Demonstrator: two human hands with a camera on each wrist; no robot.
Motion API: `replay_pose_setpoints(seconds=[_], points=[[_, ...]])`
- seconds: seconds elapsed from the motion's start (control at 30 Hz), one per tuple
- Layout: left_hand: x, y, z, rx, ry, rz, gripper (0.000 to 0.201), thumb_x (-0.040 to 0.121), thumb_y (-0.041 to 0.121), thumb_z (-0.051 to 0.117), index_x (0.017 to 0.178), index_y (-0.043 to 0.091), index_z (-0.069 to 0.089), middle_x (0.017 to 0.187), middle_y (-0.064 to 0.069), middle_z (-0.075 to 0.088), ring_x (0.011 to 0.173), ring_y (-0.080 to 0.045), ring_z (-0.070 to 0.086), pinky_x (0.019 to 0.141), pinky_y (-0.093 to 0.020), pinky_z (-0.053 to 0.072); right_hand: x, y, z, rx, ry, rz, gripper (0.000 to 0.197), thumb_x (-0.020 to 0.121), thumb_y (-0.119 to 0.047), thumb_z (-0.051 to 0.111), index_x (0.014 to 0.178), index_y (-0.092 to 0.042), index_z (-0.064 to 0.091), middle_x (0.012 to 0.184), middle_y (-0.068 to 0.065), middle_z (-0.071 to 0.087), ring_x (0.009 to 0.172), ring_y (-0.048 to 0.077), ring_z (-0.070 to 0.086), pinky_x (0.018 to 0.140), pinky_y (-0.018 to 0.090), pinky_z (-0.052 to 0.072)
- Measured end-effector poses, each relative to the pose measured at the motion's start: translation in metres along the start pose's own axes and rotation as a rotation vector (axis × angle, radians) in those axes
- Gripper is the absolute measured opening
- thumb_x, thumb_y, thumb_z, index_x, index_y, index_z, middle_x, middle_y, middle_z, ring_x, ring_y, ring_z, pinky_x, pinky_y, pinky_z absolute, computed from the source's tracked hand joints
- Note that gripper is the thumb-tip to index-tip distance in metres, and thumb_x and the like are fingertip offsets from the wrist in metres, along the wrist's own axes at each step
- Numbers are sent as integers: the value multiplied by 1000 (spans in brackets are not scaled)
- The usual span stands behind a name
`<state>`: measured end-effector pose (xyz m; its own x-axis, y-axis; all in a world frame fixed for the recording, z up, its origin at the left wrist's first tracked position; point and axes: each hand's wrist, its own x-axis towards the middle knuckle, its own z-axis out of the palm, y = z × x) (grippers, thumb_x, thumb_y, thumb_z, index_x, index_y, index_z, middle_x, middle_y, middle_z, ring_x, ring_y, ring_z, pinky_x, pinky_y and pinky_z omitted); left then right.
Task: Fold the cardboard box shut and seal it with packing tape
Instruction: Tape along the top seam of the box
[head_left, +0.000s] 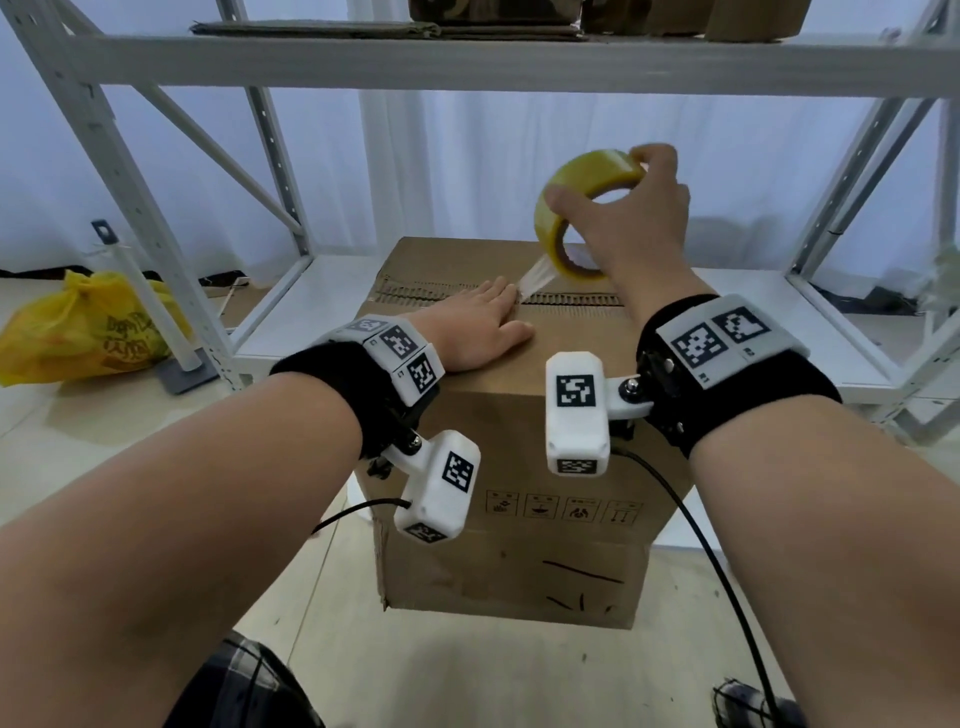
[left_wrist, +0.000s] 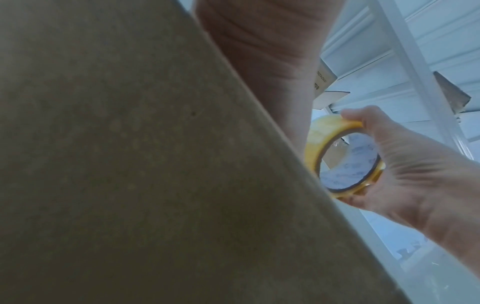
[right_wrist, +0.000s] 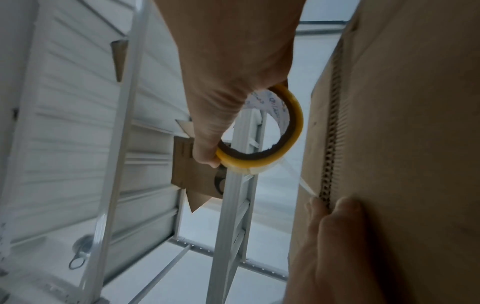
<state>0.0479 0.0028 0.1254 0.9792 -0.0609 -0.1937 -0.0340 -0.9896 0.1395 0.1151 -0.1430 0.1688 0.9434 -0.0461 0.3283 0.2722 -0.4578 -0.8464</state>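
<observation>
Head view shows my left hand (head_left: 485, 332) lying flat, fingers straight, pinning the tape end on the closed cardboard box (head_left: 519, 431) at its centre seam. My right hand (head_left: 631, 223) grips the tape roll (head_left: 576, 208) just above. I should pull low, straight along the seam, keeping the strip taut.

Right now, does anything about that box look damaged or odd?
Yes. The box has ragged flap edges along its top seam, with the corrugated ridges showing, and its lower left corner is torn. Black scribbles mark its front.
</observation>
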Motion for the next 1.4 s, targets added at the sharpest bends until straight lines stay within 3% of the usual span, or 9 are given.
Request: replay_pose_setpoints(seconds=[0.13, 0.3, 0.4, 0.53, 0.63, 0.9, 1.0, 1.13, 1.4], points=[[-2, 1, 0, 1, 2, -10, 65, 101, 46, 23, 151, 11, 0, 159, -6, -5, 147, -15, -4, 116, -29, -1, 6, 8, -14, -123, 65, -30, 82, 67, -51, 74, 134, -28, 34, 132, 7, 35, 120, 32, 41, 92, 39, 39], [0, 6, 0, 14, -9, -34, 65, 100, 49, 19, 152, 13, 2, 159, -9, -6, 147, -20, -4, 119, -35, 0, 2, 37, -21, -35, 1, 133, 87, 66, -55, 75, 136, -28, 31, 130, 7, 32, 120, 31, 42, 96, 37, 40], [3, 16, 0, 43, -29, -80, 63, 98, 56, 15, 152, 26, 2, 159, -14, -6, 147, -26, -3, 119, -42, 0, 1, 42, -22, -19, -55, 126, 88, 67, -63, 72, 137, -32, 29, 130, 7, 30, 120, 33, 43, 103, 44, 39], [10, 38, 1, 69, -54, -167, 65, 91, 68, 10, 149, 42, 1, 157, -20, -5, 146, -34, -2, 117, -52, 1, -2, 45, -24, -43, -116, 98, 79, 77, -62, 64, 140, -34, 26, 132, 10, 29, 118, 33, 45, 99, 37, 37], [14, 49, 2, 70, -57, -202, 65, 88, 72, 9, 147, 47, 2, 156, -23, -5, 145, -38, -2, 116, -55, 2, -5, 43, -21, -89, -131, 87, 81, 75, -61, 65, 139, -35, 23, 131, 9, 27, 118, 36, 45, 100, 40, 38], [-3, 1, 0, -15, -39, -66, 55, 98, 54, 9, 150, 36, 6, 160, -6, -6, 147, -21, -4, 119, -41, -3, -15, 36, -11, -138, -78, 120, 87, 76, -51, 68, 142, -35, 14, 137, 9, 23, 129, 37, 32, 95, 45, 36], [-16, -24, -2, -21, -17, -92, 53, 101, 48, 10, 151, 31, 7, 160, -4, -4, 147, -19, -2, 118, -39, -1, -15, 36, -16, -101, -64, 156, 89, 75, -55, 67, 144, -34, 14, 139, 10, 24, 129, 38, 35, 102, 48, 33], [-22, -33, -2, 25, 25, -147, 54, 101, 49, 11, 151, 32, 8, 160, -5, -1, 147, -21, 2, 119, -40, 2, -18, 36, -20, -110, -47, 237, 101, 70, -66, 64, 146, -36, 5, 144, 15, 26, 130, 40, 37, 110, 61, 18], [-25, -31, -3, 82, 59, -165, 66, 98, 55, 16, 152, 18, 11, 159, -7, 5, 147, -21, 7, 117, -40, 10, -20, 26, -11, 43, -80, 288, 103, 68, -66, 69, 145, -30, 11, 138, 16, 28, 128, 38, 37, 104, 52, 37]])
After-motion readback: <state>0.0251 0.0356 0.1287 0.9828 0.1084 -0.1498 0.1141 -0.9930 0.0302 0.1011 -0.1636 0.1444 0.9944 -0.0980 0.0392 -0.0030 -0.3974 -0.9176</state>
